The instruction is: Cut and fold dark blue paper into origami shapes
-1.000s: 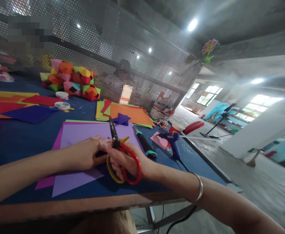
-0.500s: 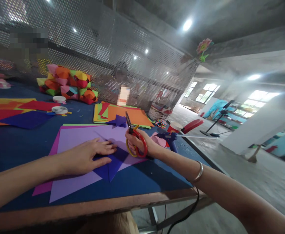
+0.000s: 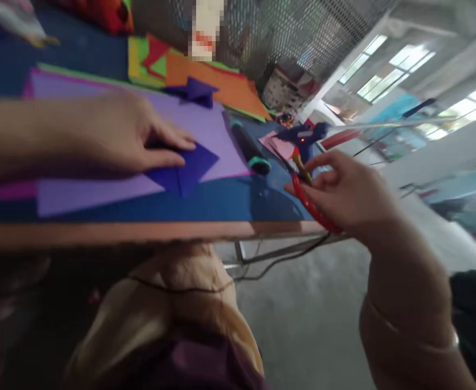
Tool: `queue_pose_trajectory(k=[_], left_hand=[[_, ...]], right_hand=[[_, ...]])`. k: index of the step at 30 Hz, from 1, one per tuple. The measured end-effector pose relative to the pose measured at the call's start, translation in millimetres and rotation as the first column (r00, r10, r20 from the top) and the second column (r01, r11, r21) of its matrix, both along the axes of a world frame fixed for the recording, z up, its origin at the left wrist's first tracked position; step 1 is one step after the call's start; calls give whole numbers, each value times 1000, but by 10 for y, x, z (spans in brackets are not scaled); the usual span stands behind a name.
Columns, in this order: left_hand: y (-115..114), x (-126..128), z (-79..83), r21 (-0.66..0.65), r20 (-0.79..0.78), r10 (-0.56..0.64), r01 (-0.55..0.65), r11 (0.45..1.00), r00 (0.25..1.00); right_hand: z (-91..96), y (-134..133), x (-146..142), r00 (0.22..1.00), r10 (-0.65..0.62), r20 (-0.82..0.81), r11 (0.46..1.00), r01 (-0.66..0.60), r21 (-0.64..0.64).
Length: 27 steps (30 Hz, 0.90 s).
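Note:
My left hand point(image 3: 128, 138) rests on a folded dark-blue paper piece point(image 3: 199, 162), thumb and fingers stretched out and apart. Beneath lies a lilac paper sheet point(image 3: 79, 192) on magenta and green sheets. My right hand point(image 3: 339, 189) is closed on scissors point(image 3: 313, 206) with a red handle loop and a yellow inner part, near the table's right front edge. Their blades point up and left and are blurred. Just beyond them is a dark-blue glue gun point(image 3: 303, 135) with a small red light, beside pink paper point(image 3: 277, 145).
A dark tube with teal ends point(image 3: 250, 149) lies right of the lilac sheet. Behind are coloured paper sheets point(image 3: 217, 80), a small folded blue piece point(image 3: 199, 91) and a speckled container point(image 3: 284, 86). A black cord point(image 3: 262, 275) hangs below the table edge point(image 3: 100, 234).
My right hand has moved right with the scissors, away from the folded paper, uncovering the dark tube. My left hand stays on the paper. The view has tilted down.

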<state>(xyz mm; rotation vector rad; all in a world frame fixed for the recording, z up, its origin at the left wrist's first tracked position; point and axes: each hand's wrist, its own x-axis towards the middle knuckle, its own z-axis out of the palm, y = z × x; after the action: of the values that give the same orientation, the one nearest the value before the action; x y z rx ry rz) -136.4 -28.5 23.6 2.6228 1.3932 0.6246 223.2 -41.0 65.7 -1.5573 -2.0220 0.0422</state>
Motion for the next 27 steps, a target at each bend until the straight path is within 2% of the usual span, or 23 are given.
queue_pose_trajectory(k=[1, 4, 7, 10, 15, 22, 27], left_hand=[[19, 11, -21, -27, -3, -20, 20, 999, 1000], [19, 49, -222, -178, 155, -64, 92, 980, 986], [15, 42, -392, -198, 171, -63, 97, 975, 983], [12, 23, -385, -195, 176, -63, 97, 976, 982], [-19, 5, -325, -211, 178, -74, 111, 971, 981], [-12, -47, -373, -230, 166, -68, 106, 968, 984], [-10, -68, -353, -239, 184, -99, 143, 960, 978]], right_hand=[[-71, -30, 58, 997, -69, 37, 998, 69, 14], [-413, -78, 198, 979, -171, 108, 972, 186, -141], [-704, -28, 283, 976, -177, 131, 980, 187, -68], [-812, 31, 314, 966, -182, 184, 983, 182, 18], [-789, -4, 220, 954, -164, 252, 986, 162, 28], [-571, 0, -173, 895, -129, 426, 973, 196, -118], [-456, 72, -343, 891, -112, 440, 985, 159, -72]])
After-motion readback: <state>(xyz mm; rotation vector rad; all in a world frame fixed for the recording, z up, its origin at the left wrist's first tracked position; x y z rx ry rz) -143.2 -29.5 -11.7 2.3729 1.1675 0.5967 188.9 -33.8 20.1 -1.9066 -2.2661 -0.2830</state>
